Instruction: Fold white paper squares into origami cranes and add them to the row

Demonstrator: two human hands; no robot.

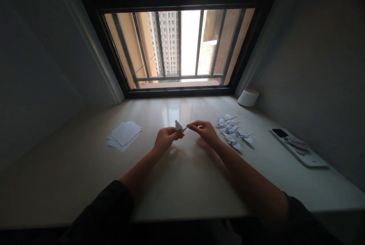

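The left hand [167, 138] has its thumb and fingers closed in a pinch on a small folded white paper figure [178, 125], which is held up off the desk [188, 184], roughly midway between its left and right edges. The right hand [205, 131] has its thumb and forefinger brought together at the thin pointed end of that same figure, the wrist angled in from the right. Just beyond the right hand, a loose cluster of folded paper cranes [229, 128] lies on the desk, some touching one another. Left of the left hand, a fanned stack of white paper sheets [124, 135] lies flat. Toward the right edge sits a white phone [309, 157] with a dark patch at its far end. A white cylinder [248, 98] stands at the far right corner, near the barred window [188, 43] along the far edge.
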